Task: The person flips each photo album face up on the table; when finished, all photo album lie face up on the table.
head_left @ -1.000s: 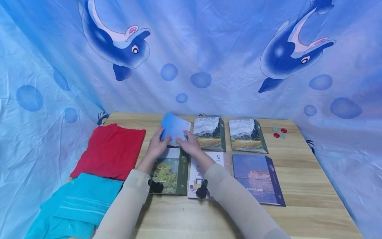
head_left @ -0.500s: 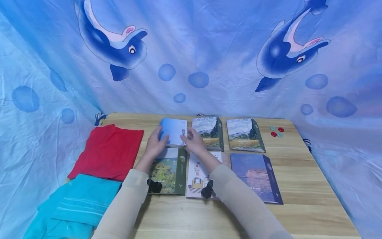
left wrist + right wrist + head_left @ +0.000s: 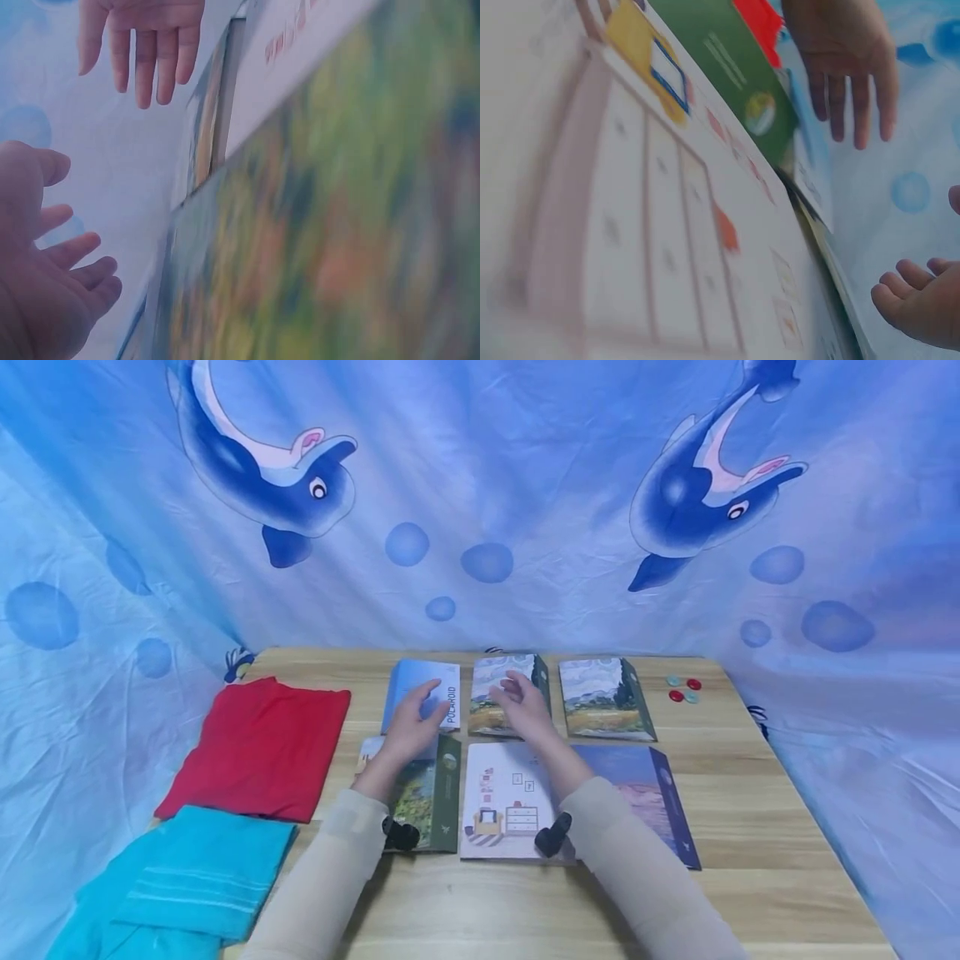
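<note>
A blue album marked POLAROID (image 3: 405, 681) lies flat at the back left of the album rows. My left hand (image 3: 408, 727) hovers over its front part, fingers loosely spread and holding nothing. My right hand (image 3: 527, 706) hangs over the wheat-field album (image 3: 487, 677) beside it, also holding nothing. In the left wrist view, the left hand (image 3: 52, 277) has relaxed, bent fingers, and the right hand (image 3: 154, 45) faces it with straighter fingers. Beneath the forearms lie a green-spined garden album (image 3: 446, 793) and a white album with a furniture drawing (image 3: 498, 785).
A second wheat-field album (image 3: 603, 697) lies at the back right, with a purple seascape album (image 3: 645, 785) in front. Red and pale green discs (image 3: 684, 690) sit farther right. On the left are folded red cloth (image 3: 258, 743) and turquoise cloth (image 3: 195, 877). A dolphin-print curtain (image 3: 555, 485) stands behind.
Both hands have let go of the blue POLAROID album, which was tilted and now lies flat and straight in the back row. The right hand has moved right, off it. The head view has shifted slightly.
</note>
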A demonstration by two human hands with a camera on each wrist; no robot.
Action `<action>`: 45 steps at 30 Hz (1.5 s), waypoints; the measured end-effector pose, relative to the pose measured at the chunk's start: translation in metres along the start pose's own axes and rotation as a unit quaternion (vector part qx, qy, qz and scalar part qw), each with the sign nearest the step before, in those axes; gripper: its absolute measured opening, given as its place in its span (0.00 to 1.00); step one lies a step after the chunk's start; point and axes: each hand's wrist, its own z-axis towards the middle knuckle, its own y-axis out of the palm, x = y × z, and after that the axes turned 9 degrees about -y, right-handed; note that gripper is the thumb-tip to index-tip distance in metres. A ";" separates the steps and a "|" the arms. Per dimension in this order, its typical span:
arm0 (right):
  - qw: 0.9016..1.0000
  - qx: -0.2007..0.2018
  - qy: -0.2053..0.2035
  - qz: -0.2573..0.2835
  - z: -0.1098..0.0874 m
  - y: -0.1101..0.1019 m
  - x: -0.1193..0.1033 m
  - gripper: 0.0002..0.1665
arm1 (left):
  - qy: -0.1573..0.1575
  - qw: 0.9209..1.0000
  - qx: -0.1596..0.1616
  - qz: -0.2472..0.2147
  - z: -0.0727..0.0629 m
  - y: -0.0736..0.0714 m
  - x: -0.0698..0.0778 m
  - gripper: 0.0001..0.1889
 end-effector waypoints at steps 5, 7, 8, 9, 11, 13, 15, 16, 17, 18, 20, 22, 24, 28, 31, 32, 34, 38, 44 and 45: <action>1.000 0.017 0.013 0.019 -0.002 -0.026 0.005 0.41 | 0.001 0.999 -0.021 -0.028 -0.002 0.012 0.006 0.29; 0.999 0.026 0.017 0.028 -0.002 -0.035 0.009 0.41 | -0.004 0.999 -0.028 -0.036 -0.003 0.016 0.008 0.28; 0.999 0.031 0.021 0.028 -0.002 -0.039 0.011 0.41 | -0.007 0.999 -0.033 -0.039 -0.003 0.018 0.009 0.28; 0.999 0.038 0.022 0.027 -0.002 -0.042 0.014 0.41 | -0.010 0.998 -0.037 -0.043 -0.004 0.020 0.010 0.29; 0.998 0.050 0.027 0.022 -0.003 -0.049 0.018 0.40 | -0.014 0.998 -0.042 -0.043 -0.004 0.024 0.011 0.29; 0.997 0.060 0.038 0.016 -0.005 -0.054 0.023 0.40 | -0.019 0.998 -0.047 -0.043 -0.004 0.028 0.013 0.30; 0.997 0.068 0.043 0.014 -0.008 -0.058 0.028 0.39 | -0.023 0.998 -0.047 -0.044 -0.004 0.033 0.014 0.31; 0.996 0.070 0.045 0.015 -0.009 -0.060 0.030 0.39 | -0.025 0.997 -0.048 -0.047 -0.004 0.036 0.015 0.31; 0.996 0.071 0.046 0.016 -0.011 -0.062 0.032 0.38 | -0.026 0.997 -0.048 -0.051 -0.004 0.039 0.015 0.30; 0.996 0.072 0.046 0.019 -0.012 -0.063 0.034 0.38 | -0.028 0.997 -0.048 -0.056 -0.003 0.042 0.016 0.30; 0.996 0.072 0.047 0.022 -0.013 -0.065 0.038 0.38 | -0.031 0.996 -0.046 -0.063 -0.002 0.048 0.016 0.30; 0.996 0.072 0.051 0.033 -0.014 -0.065 0.042 0.38 | -0.037 0.996 -0.046 -0.067 -0.001 0.055 0.017 0.30; 0.995 0.068 0.055 0.037 -0.013 -0.064 0.046 0.37 | -0.047 0.996 -0.043 -0.063 0.002 0.061 0.017 0.30; 0.996 0.050 0.067 0.040 -0.012 -0.059 0.052 0.37 | -0.078 0.995 -0.038 -0.054 0.005 0.070 0.019 0.30; 0.995 0.033 0.076 0.055 -0.010 -0.056 0.056 0.37 | -0.103 0.993 -0.040 -0.043 0.006 0.075 0.022 0.32; 0.994 0.030 0.079 0.067 -0.010 -0.055 0.056 0.37 | -0.111 0.992 -0.043 -0.040 0.007 0.076 0.024 0.33; 0.992 0.028 0.086 0.084 -0.009 -0.054 0.057 0.37 | -0.124 0.991 -0.048 -0.032 0.007 0.079 0.027 0.35; 0.988 0.047 0.099 0.111 -0.006 -0.053 0.054 0.37 | -0.137 0.988 -0.055 -0.034 0.009 0.084 0.031 0.38; 0.981 0.094 0.121 0.116 -0.003 -0.055 0.047 0.31 | -0.128 0.988 -0.077 -0.043 0.012 0.092 0.039 0.39; 0.981 0.103 0.121 0.115 -0.002 -0.055 0.047 0.30 | -0.129 0.988 -0.078 -0.043 0.012 0.093 0.040 0.39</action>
